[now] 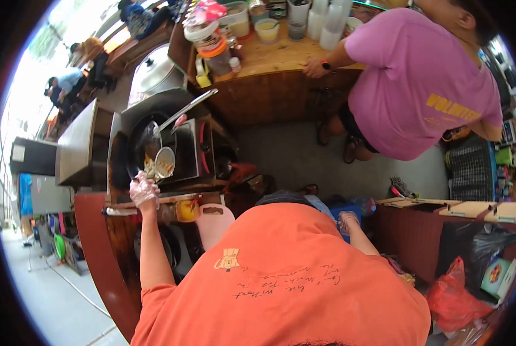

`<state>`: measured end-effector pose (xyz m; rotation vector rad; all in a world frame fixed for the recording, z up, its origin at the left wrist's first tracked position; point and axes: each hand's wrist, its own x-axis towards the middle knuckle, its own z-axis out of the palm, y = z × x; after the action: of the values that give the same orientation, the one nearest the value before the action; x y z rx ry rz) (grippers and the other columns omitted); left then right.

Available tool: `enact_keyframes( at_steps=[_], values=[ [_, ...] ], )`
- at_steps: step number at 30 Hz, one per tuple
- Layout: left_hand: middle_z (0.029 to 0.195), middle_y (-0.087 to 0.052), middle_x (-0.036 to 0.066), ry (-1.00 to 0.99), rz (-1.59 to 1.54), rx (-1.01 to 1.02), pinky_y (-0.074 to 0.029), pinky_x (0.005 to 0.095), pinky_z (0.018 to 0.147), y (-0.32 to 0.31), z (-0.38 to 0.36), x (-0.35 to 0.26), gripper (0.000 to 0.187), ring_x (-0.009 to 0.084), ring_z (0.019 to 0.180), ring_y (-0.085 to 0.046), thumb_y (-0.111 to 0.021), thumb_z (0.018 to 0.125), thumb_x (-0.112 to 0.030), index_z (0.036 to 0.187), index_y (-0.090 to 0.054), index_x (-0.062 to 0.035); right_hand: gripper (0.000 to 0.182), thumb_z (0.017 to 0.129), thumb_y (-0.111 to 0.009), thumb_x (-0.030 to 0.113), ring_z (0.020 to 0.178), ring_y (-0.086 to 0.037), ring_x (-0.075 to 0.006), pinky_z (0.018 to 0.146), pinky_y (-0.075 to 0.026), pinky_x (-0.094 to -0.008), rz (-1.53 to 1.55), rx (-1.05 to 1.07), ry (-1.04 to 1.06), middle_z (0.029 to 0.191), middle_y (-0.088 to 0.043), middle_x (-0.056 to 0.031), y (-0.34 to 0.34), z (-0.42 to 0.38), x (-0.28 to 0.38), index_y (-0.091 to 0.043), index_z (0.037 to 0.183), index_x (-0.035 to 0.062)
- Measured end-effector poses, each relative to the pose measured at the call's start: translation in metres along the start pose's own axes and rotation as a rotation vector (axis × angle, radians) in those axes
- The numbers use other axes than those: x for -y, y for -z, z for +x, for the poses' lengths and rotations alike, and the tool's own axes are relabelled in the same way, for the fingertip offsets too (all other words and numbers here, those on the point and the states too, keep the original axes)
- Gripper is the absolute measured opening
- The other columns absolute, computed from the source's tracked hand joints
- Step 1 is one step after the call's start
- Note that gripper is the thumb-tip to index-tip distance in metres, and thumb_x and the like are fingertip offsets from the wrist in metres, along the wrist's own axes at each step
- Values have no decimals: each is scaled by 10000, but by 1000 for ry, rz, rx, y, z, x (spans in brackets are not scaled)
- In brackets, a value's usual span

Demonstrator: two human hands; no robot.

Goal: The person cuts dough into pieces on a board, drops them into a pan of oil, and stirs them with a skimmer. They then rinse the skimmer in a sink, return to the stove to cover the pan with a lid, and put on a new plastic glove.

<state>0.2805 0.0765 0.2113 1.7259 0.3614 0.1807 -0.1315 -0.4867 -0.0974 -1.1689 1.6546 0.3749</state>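
Observation:
My left hand [144, 189], in a clear plastic glove, reaches over the near edge of a dark wok [138, 144]. Its fingers are drawn together beside pale food [150, 166], and what they hold is hidden. Right by the fingertips is a small round metal bowl or scoop [164, 161] with some food in it. A ladle [165, 122] rests in the wok, its long handle slanting up to the right. On the other side, my right hand [348, 220], also gloved, hangs low near a blue container [340, 213]; its fingers are too small to read.
A pink cutting board [215, 222] and a yellow-lidded jar [187, 211] lie along the counter below the stove. Across from me, a person in a purple shirt [411, 86] leans on a wooden counter [269, 60] with tubs and cups. A red bag [454, 300] sits at right.

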Motion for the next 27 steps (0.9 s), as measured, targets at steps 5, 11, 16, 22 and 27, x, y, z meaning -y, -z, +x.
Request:
enact_keyframes(
  at_steps=[5, 11, 16, 22, 27],
  values=[
    [627, -541, 34, -124, 161, -36, -434, 254, 369, -14, -8, -8, 284, 109, 438, -511, -557, 1004, -305, 898, -542, -43, 144, 808, -586, 127, 486, -559, -170, 445, -426, -354, -26, 12, -66, 623, -585, -83, 11, -24, 1, -626, 706, 34],
    [623, -540, 26, -133, 125, -74, -416, 253, 363, -17, -14, -3, 269, 103, 427, -495, -557, 1005, -294, 899, -551, -47, 188, 825, -547, 144, 488, -560, -189, 455, -421, -383, -87, 49, -82, 623, -600, -104, 16, -4, -28, -633, 705, 28],
    [645, -549, 25, 46, -211, 179, -422, 262, 368, -6, 6, 15, 139, 130, 445, -520, -573, 991, -257, 1007, -571, -119, 189, 810, -560, 164, 506, -573, -198, 473, -434, -381, -155, 26, -149, 636, -612, -102, 31, -31, -24, -643, 699, 35],
    [668, -532, 22, -29, 160, 119, -431, 251, 383, -30, -5, -1, 216, 113, 471, -515, -566, 997, -302, 1021, -548, -88, 258, 776, -593, 252, 485, -577, -184, 464, -427, -367, -188, -27, -99, 583, -594, -90, 31, 45, -75, -624, 612, 56],
    [631, -532, 39, -74, 257, 235, -421, 244, 365, -88, -42, -40, 286, 103, 437, -485, -567, 994, -325, 959, -574, -41, 297, 778, -590, 259, 481, -570, -188, 459, -411, -368, -89, 19, -76, 545, -570, -77, 44, -2, -36, -593, 570, 46]
  ],
)
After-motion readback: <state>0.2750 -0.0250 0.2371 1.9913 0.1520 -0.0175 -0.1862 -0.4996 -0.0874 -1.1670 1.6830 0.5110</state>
